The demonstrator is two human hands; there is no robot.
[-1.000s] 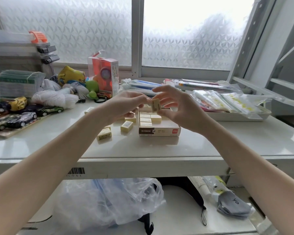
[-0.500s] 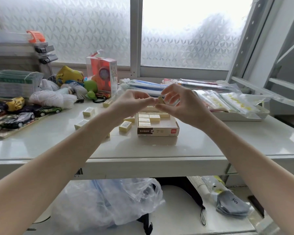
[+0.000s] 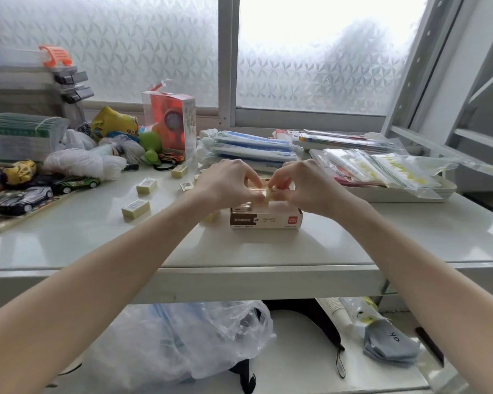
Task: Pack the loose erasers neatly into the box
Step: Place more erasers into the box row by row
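A low cardboard box (image 3: 265, 220) with a brown label stands mid-table, and my hands hide most of its inside. Over it, my left hand (image 3: 228, 182) and my right hand (image 3: 305, 186) meet, and both pinch one pale yellow eraser (image 3: 269, 195) between their fingertips just above the box. Loose erasers lie on the table to the left: one (image 3: 135, 208) near the front, one (image 3: 147, 185) behind it, one (image 3: 179, 170) further back, and a small one (image 3: 186, 186) beside my left wrist.
Toy cars (image 3: 26, 194) on a board, white yarn (image 3: 77, 163), soft toys and an orange toy package (image 3: 170, 120) crowd the left. Stacked packets (image 3: 254, 146) lie behind the box; a tray of plastic bags (image 3: 382, 177) fills the right. A plastic bag (image 3: 182, 342) sits under the table.
Both hands have come down from in front of the packets to just above the box, still holding the eraser between them. The camera has tipped slightly.
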